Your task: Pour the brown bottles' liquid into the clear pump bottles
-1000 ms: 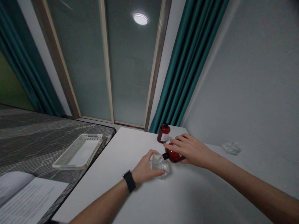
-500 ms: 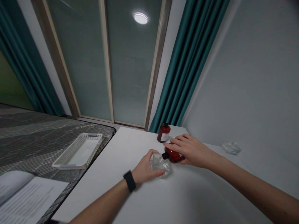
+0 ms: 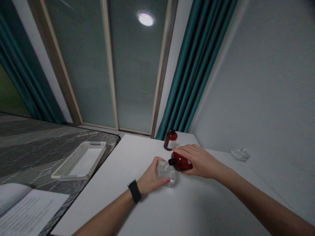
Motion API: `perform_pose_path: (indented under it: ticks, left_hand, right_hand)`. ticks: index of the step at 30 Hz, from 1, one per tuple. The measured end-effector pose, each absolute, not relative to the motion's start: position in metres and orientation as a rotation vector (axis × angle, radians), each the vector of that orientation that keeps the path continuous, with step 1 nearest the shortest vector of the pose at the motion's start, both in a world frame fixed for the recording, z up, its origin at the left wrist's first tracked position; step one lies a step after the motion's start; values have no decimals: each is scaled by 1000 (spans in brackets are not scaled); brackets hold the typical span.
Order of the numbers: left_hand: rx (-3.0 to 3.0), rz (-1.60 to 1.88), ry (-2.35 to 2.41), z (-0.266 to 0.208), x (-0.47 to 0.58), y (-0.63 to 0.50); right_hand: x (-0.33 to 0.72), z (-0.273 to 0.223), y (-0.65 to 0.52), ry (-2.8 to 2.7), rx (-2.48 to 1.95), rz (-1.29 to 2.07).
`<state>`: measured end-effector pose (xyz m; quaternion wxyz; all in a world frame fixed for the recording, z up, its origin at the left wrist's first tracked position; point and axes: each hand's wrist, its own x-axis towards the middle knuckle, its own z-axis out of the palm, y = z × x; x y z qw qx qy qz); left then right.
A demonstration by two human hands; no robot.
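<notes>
My right hand (image 3: 194, 160) is wrapped round a dark red-brown bottle (image 3: 180, 163). The bottle lies tilted almost on its side, its dark neck pointing left; I cannot tell whether a cap is on it. Just below the neck, a clear, boxy see-through container (image 3: 164, 169) rests in the grip of my left hand (image 3: 151, 178), thumb in front and fingers behind. No stream of liquid can be made out. A second red-brown bottle (image 3: 170, 140), with a black cap and white label, stands upright on the white table (image 3: 142, 147) behind my right hand.
Near the wall at right lies a crumpled clear plastic piece (image 3: 240, 154). To the left, on a dark patterned surface (image 3: 49, 134), are a white perforated basket (image 3: 94, 162) and an open book (image 3: 41, 206). A teal curtain (image 3: 189, 75) hangs behind the table.
The held bottle's neck has come slightly further over the clear container, and my right hand has turned a little with it. The whole view has shifted slightly.
</notes>
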<state>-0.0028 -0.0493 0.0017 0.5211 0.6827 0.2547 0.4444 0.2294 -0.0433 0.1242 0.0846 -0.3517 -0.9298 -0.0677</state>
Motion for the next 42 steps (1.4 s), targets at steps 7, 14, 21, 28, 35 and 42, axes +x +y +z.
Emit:
perform_pose_path:
  ticks: [7, 14, 21, 28, 35, 42]
  left_hand:
    - [1605, 995, 605, 0, -3, -49]
    - [1616, 950, 671, -4, -3, -46]
    - [1717, 944, 727, -8, -2, -44]
    - [1737, 912, 753, -19, -2, -40]
    - [1730, 846, 753, -21, 0, -35]
    - [1850, 789, 789, -17, -15, -29]
  right_hand:
    - [235, 62, -47, -2204, -1218, 357]
    - [234, 2, -47, -1647, -1207, 729]
    - [240, -21, -44, -1476, -1209, 746]
    - [233, -28, -47, -1480, -1222, 591]
    - [230, -28, -49, -1555, -1218, 539]
    - [234, -28, -48, -1555, -1216, 569]
